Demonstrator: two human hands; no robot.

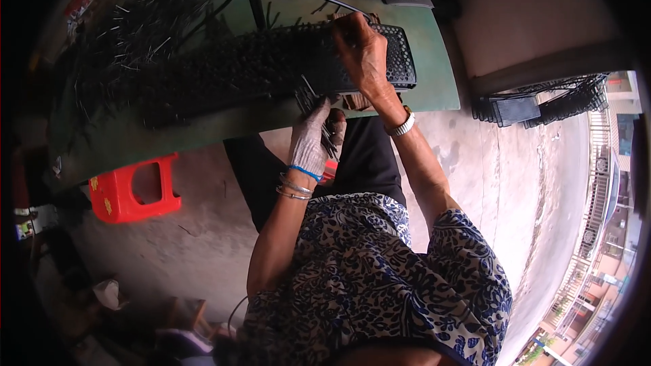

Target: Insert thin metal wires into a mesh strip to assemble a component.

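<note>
Black strips (306, 89) are pinched in the gloved left hand (312, 137), probably to be ready near the right hand (363, 54), curled over a perforated panel (401, 56); its pinch I cannot tell.

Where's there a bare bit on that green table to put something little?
On the green table, right of the black panel with holes, between its end and the table's edge. A thin strip also shows along the front edge, toward the left. It's crowded at the back left, with heaped black strips, and around the left hand and right hand.
</note>
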